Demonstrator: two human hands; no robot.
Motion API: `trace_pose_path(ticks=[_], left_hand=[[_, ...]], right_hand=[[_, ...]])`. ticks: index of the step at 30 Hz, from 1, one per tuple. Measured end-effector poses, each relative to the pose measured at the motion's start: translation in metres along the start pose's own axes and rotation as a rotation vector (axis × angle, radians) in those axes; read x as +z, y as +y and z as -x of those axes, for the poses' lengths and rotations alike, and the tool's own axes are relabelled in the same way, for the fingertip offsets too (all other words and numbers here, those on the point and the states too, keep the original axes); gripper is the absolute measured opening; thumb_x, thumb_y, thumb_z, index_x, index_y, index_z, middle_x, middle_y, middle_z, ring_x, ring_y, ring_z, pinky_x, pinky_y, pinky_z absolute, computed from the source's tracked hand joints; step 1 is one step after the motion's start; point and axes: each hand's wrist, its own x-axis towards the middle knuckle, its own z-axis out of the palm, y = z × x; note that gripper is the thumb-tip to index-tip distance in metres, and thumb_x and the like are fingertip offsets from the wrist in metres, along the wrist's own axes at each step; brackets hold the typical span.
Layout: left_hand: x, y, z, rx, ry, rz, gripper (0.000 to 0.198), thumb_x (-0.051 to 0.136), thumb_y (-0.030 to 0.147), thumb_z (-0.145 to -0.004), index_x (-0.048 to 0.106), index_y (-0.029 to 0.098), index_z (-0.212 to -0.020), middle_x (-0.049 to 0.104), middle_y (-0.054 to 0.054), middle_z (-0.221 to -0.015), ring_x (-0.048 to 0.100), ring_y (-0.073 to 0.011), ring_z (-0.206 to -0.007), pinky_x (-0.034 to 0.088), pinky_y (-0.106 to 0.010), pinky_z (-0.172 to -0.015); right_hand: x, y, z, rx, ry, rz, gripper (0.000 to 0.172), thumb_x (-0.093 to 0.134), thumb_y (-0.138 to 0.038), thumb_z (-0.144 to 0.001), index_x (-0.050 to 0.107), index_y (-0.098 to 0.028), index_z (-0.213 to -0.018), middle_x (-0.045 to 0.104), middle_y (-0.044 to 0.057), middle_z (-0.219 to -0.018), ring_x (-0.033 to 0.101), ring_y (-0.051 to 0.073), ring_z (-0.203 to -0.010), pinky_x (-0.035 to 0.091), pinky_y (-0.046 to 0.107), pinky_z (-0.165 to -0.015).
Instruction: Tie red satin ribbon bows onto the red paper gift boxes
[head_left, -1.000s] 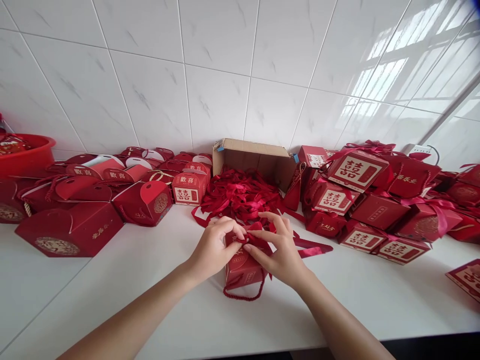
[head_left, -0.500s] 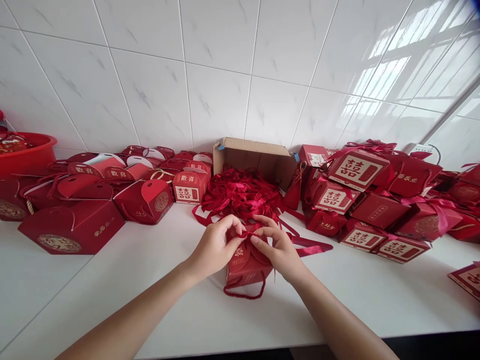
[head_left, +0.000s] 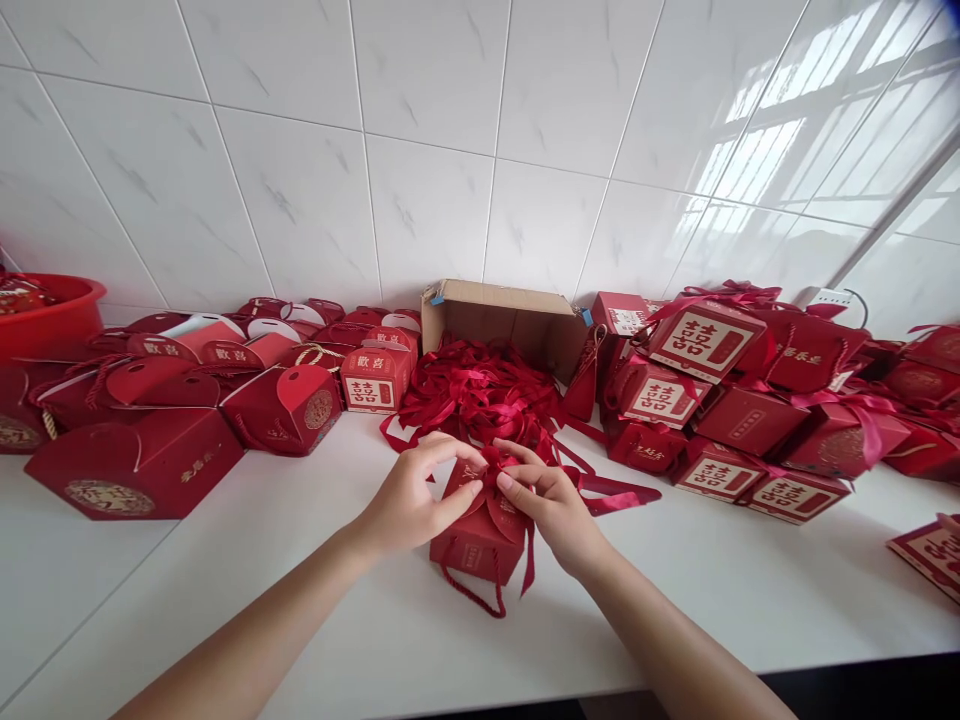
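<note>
On the white table [head_left: 360, 640] our red box [head_left: 474, 535] has its ribbon [head_left: 492, 460] gathered on top and, we judge, nearly tied, our right hand [head_left: 556, 505] pinching it, our left hand [head_left: 412, 500] half-curled beside it, hold unclear, while boxes leftward [head_left: 142, 465] show no ribbon

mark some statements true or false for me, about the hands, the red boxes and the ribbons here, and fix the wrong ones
1. The left hand and the right hand are both at the top of one red box. True.
2. The ribbon pile lies in a plastic basin. False: it spills out of a cardboard box.
3. A rope handle hangs on the near side of the red box. True.
4. The ribboned stack stands to the left of both hands. False: it stands to their right.
5. The wall is covered in pale tiles. True.
</note>
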Motion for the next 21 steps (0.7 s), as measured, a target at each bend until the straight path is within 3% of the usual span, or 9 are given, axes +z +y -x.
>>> trace_pose_path(ticks=[5,9,12,15,18,21], left_hand=[[0.002,-0.006,-0.002,-0.026,0.043,0.004,0.014,0.065,0.033,-0.081,0.072,0.021,-0.08,0.067,-0.006,-0.083,0.062,-0.0198,-0.085,0.05,-0.031,-0.077],[0.003,-0.007,-0.003,-0.018,0.033,-0.027,0.014,0.063,0.032,-0.083,0.072,0.021,-0.079,0.065,-0.005,-0.084,0.062,-0.0183,-0.083,0.05,-0.03,-0.077],[-0.002,-0.007,-0.003,0.026,-0.009,-0.006,0.012,0.061,0.028,-0.084,0.07,0.021,-0.081,0.064,-0.004,-0.086,0.062,-0.0176,-0.085,0.05,-0.03,-0.079],[-0.007,-0.007,-0.004,0.048,-0.072,-0.023,0.012,0.059,0.028,-0.086,0.067,0.021,-0.082,0.064,-0.005,-0.094,0.061,-0.019,-0.095,0.047,-0.032,-0.088],[-0.012,-0.006,-0.005,0.042,-0.151,-0.113,0.014,0.055,0.03,-0.089,0.065,0.022,-0.083,0.062,-0.006,-0.107,0.055,-0.0226,-0.11,0.04,-0.038,-0.098],[-0.015,-0.003,-0.006,0.037,-0.217,-0.152,0.014,0.052,0.03,-0.091,0.063,0.023,-0.084,0.061,-0.004,-0.11,0.052,-0.0222,-0.112,0.034,-0.04,-0.101]], right_hand=[[-0.004,-0.009,0.006,0.038,-0.067,0.049,0.026,0.058,-0.043,-0.088,0.075,-0.025,-0.082,0.053,0.007,-0.134,0.036,0.027,-0.136,0.037,0.045,-0.105],[-0.012,-0.017,0.014,0.0,-0.128,0.227,0.02,0.057,-0.037,-0.089,0.073,-0.027,-0.097,0.053,0.005,-0.135,0.037,0.025,-0.135,0.036,0.042,-0.106],[-0.016,-0.021,0.017,-0.126,-0.076,0.412,0.022,0.059,-0.027,-0.086,0.068,-0.024,-0.107,0.063,0.007,-0.121,0.056,0.022,-0.115,0.044,0.038,-0.097],[-0.019,-0.025,0.017,-0.191,-0.031,0.566,0.027,0.056,-0.016,-0.084,0.064,-0.023,-0.108,0.069,0.004,-0.104,0.062,0.018,-0.093,0.049,0.031,-0.078],[-0.027,-0.035,0.018,-0.139,-0.053,0.643,0.031,0.055,-0.012,-0.083,0.061,-0.024,-0.11,0.068,0.002,-0.097,0.06,0.014,-0.077,0.045,0.026,-0.064],[-0.04,-0.054,0.023,0.015,-0.239,0.648,0.037,0.061,-0.022,-0.083,0.054,-0.027,-0.119,0.064,-0.002,-0.08,0.054,0.011,-0.06,0.039,0.023,-0.054]])
